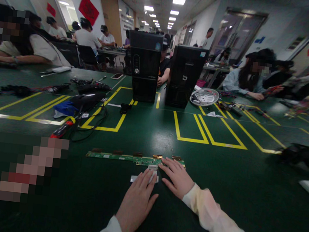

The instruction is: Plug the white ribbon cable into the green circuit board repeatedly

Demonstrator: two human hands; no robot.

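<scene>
A long, narrow green circuit board [122,157] lies on the dark green table in front of me, with several copper-coloured tabs along its far edge. My right hand [177,176] rests over the board's right end, fingers stretched out. Below the board's middle, my left hand [141,196] lies flat with its fingertips on a white flat ribbon cable [153,171] beside the board's connector. A pale strip [134,179] shows just left of those fingers. Part of the cable and the board's right end are hidden under my hands.
Two black computer towers [146,66] stand ahead. A red-handled tool [62,129], a blue item [66,109] and black cables [93,86] lie to the left. A round white basket [204,97] sits right of the towers. Yellow tape marks the table; people sit around it.
</scene>
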